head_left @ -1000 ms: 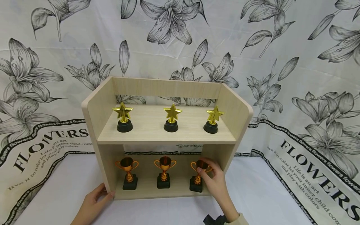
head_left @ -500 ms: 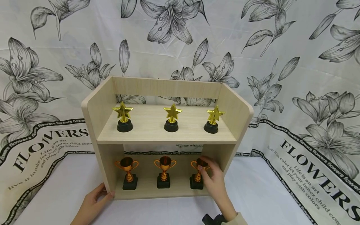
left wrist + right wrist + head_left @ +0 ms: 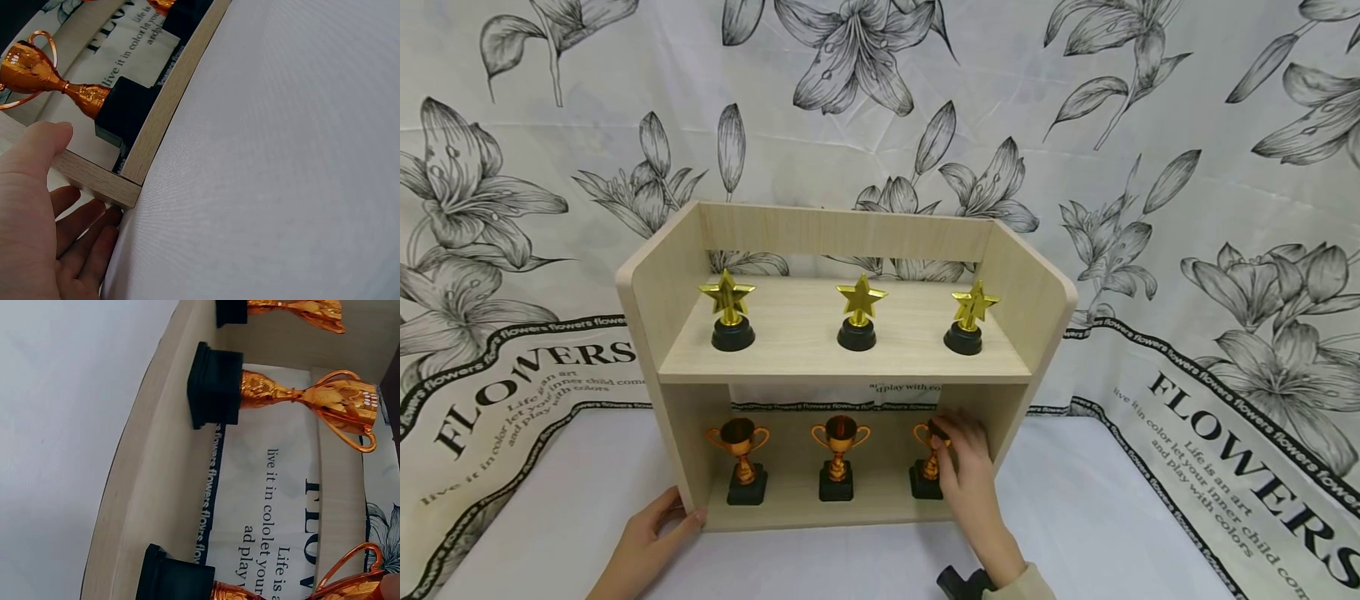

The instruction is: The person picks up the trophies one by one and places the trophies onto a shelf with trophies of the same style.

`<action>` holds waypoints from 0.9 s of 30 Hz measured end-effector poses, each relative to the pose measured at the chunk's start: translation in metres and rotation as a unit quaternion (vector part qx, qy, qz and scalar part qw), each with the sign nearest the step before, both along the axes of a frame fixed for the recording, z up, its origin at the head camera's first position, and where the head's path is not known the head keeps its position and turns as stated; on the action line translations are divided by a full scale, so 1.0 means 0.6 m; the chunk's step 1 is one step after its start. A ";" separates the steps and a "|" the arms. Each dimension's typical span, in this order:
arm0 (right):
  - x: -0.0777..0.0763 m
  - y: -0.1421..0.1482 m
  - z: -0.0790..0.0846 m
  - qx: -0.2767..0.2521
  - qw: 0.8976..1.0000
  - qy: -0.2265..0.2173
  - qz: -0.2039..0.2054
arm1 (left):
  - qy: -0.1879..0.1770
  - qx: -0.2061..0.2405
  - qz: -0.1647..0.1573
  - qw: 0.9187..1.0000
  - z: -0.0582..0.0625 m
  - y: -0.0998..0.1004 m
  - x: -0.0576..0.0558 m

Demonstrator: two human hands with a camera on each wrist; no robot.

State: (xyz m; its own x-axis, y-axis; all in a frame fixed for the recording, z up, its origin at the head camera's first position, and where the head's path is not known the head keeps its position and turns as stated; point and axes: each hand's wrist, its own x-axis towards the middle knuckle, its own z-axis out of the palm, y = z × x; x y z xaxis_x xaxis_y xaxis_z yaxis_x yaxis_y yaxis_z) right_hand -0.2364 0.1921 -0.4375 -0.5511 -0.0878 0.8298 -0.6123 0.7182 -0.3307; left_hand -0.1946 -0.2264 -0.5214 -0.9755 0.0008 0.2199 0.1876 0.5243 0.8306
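Observation:
A two-tier wooden shelf point(image 3: 842, 367) stands on a white-covered table. My left hand point(image 3: 651, 537) holds the lower left corner of its side panel point(image 3: 94, 178), thumb on the inner side and fingers outside. On the lower tier, three orange-gold trophy cups with black square bases stand in a row: a left cup point(image 3: 741, 437), a middle cup point(image 3: 840, 433) and a right cup point(image 3: 928, 467). My right hand point(image 3: 970, 471) grips the right cup by its bowl, hiding its right side. Only a fingertip point(image 3: 390, 587) shows beside that cup in the right wrist view.
Three gold star trophies stand on the upper tier: left star point(image 3: 727, 304), middle star point(image 3: 860, 304) and right star point(image 3: 970, 308). The shelf's right side panel point(image 3: 1037, 300) is close beside my right hand. A flower-printed cloth point(image 3: 1120, 100) hangs behind.
My right hand has shifted the right cup slightly to the right and back, straightening it in line with the others. My left hand stays at the shelf corner.

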 end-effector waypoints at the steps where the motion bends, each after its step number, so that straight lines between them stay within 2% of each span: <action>1: -0.001 0.000 -0.001 0.005 1.000 0.001 -0.003 | -0.002 -0.001 0.001 1.000 0.001 0.000 0.000; 11: -0.009 -0.001 -0.012 0.046 0.998 0.021 -0.030 | -0.027 0.004 0.003 1.000 -0.001 -0.005 -0.002; 18: -0.007 0.001 -0.011 0.048 0.999 0.004 -0.025 | -0.035 -0.005 0.005 0.999 -0.004 -0.005 -0.005; 27: -0.005 0.002 -0.006 0.045 0.999 0.015 -0.021 | -0.042 -0.002 0.008 0.999 -0.002 -0.002 -0.004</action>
State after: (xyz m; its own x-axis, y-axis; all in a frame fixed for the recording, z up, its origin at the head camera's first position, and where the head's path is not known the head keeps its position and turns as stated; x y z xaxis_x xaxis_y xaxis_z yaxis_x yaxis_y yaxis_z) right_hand -0.2396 0.1935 -0.4413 -0.5314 -0.1399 0.8355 -0.5898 0.7690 -0.2464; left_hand -0.1971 -0.2276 -0.5226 -0.9903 -0.0140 0.1379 0.1097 0.5292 0.8414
